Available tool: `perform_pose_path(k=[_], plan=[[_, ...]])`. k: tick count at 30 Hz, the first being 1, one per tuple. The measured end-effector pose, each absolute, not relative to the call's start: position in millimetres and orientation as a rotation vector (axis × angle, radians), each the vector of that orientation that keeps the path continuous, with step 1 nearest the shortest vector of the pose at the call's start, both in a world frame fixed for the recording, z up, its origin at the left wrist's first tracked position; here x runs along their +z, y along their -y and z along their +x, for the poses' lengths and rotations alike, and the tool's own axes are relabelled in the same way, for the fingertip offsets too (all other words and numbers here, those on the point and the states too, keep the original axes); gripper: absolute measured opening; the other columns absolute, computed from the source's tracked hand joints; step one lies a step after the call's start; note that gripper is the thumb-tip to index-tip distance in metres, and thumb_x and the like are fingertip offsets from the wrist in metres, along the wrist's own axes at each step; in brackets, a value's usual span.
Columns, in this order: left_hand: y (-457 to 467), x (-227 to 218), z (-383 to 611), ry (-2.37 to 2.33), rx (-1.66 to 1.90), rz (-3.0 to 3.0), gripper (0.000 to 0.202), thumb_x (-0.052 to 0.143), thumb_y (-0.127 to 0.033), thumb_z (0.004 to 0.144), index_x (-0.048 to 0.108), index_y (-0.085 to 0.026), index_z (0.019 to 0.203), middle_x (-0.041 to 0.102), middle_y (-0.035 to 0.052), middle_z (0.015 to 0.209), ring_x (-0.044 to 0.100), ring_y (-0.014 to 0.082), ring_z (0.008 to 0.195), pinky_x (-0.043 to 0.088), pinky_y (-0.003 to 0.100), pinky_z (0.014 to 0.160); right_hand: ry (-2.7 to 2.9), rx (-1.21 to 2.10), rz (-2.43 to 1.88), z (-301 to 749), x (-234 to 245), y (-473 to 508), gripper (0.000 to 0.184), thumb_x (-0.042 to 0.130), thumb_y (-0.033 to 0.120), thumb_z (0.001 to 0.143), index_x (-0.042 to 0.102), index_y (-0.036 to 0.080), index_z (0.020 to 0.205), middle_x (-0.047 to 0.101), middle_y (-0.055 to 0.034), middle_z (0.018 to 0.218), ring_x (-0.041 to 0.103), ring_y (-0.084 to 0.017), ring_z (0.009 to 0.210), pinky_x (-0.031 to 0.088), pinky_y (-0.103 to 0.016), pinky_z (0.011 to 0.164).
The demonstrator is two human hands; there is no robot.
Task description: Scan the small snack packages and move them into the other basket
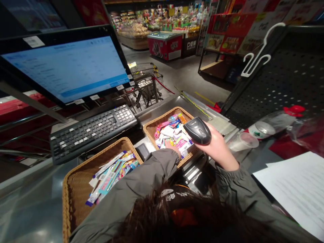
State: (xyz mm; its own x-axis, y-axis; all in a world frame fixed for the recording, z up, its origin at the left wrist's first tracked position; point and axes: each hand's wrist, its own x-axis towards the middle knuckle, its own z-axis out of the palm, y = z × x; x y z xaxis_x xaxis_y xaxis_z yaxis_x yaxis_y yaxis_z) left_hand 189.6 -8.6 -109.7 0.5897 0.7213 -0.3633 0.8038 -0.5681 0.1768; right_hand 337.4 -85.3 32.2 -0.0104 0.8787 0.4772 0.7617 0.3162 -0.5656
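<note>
Metal table (37,206): right of the keyboard (93,131), right hand (217,143) grips a scanner (198,131); left hand (173,147), inside a basket (151,129), grip unclear.

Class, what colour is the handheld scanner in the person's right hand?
Black; the handheld scanner in the right hand shows in the head view.

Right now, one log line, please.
left hand: in far basket, among packets; right hand: holding scanner; near basket: packets inside; monitor: lit
</note>
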Motion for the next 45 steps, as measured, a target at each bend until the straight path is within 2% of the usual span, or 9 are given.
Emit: perform_pose_path(k=[3,5,7,12,16,20,23,30,45], plan=[[14,-109,195,-1.459,-0.546,2.401,0.029,0.064,-0.033,0.090,0.071,-0.016,0.111,0.063,0.0192,0.130,0.045,0.0428,0.135,0.030,0.069,0.112,1.795,0.177,-1.441,339,29,79,0.055,0.073,0.034,0.075,0.061,0.018,0.126,0.066,-0.0140,0.131,0.057,-0.035,0.128,0.044,-0.054,0.109],[17,-105,196,-1.496,-0.586,2.383,0.028,0.062,-0.030,0.088,0.076,-0.011,0.103,0.064,0.0236,0.129,0.035,0.0483,0.141,0.015,0.072,0.117,1.796,0.180,-1.421,339,28,76,0.057,0.074,0.034,0.074,0.061,0.016,0.127,0.065,-0.0150,0.132,0.057,-0.035,0.127,0.045,-0.054,0.109],[19,-100,196,-1.471,-0.578,2.398,0.029,0.058,-0.028,0.088,0.077,-0.011,0.100,0.065,0.0236,0.127,0.033,0.0465,0.143,0.010,0.069,0.119,1.788,0.197,-1.422,339,28,73,0.058,0.074,0.035,0.074,0.061,0.016,0.127,0.065,-0.0152,0.132,0.057,-0.035,0.127,0.045,-0.054,0.109],[19,-82,190,-1.355,-0.434,2.493,0.029,0.052,-0.022,0.089,0.078,-0.014,0.098,0.066,0.0191,0.128,0.033,0.0414,0.144,0.014,0.064,0.120,1.776,0.215,-1.432,336,30,70,0.059,0.074,0.035,0.074,0.060,0.017,0.128,0.065,-0.0156,0.132,0.057,-0.035,0.128,0.044,-0.055,0.109],[3,-57,171,-1.324,-0.239,2.555,0.026,0.056,-0.020,0.086,0.078,-0.019,0.099,0.064,0.0155,0.132,0.033,0.0401,0.144,0.011,0.069,0.118,1.787,0.190,-1.451,336,31,73,0.059,0.073,0.034,0.076,0.059,0.016,0.130,0.063,-0.0163,0.135,0.057,-0.034,0.128,0.044,-0.053,0.110],[-18,-10,128,-1.408,0.046,2.592,0.022,0.056,-0.023,0.086,0.076,-0.024,0.096,0.056,0.0075,0.143,0.029,0.0352,0.146,0.006,0.071,0.118,1.763,0.164,-1.491,335,29,75,0.059,0.073,0.037,0.077,0.058,0.017,0.131,0.063,-0.0162,0.134,0.056,-0.035,0.129,0.043,-0.055,0.110],[-23,35,88,-1.502,0.311,2.572,0.016,0.059,-0.027,0.086,0.075,-0.025,0.082,0.057,0.0031,0.144,0.031,0.0334,0.146,0.011,0.071,0.117,1.772,0.142,-1.438,328,30,75,0.061,0.073,0.037,0.077,0.057,0.018,0.133,0.061,-0.0157,0.137,0.057,-0.035,0.128,0.044,-0.054,0.111],[6,110,2,-1.686,0.571,2.487,0.019,0.058,-0.028,0.088,0.072,-0.022,0.076,0.054,0.0032,0.146,0.027,0.0342,0.148,0.016,0.077,0.112,1.838,0.077,-1.320,293,41,75,0.064,0.071,0.040,0.080,0.054,0.017,0.137,0.059,-0.0176,0.138,0.056,-0.036,0.129,0.045,-0.055,0.110],[81,130,-128,-1.940,0.761,2.301,0.024,0.053,-0.032,0.088,0.070,-0.023,0.074,0.057,0.0023,0.144,0.029,0.0341,0.148,0.018,0.075,0.111,2.165,0.101,-0.922,192,72,97,0.055,0.064,0.024,0.080,0.051,0.021,0.133,0.064,-0.0148,0.127,0.053,-0.037,0.131,0.042,-0.062,0.110]])
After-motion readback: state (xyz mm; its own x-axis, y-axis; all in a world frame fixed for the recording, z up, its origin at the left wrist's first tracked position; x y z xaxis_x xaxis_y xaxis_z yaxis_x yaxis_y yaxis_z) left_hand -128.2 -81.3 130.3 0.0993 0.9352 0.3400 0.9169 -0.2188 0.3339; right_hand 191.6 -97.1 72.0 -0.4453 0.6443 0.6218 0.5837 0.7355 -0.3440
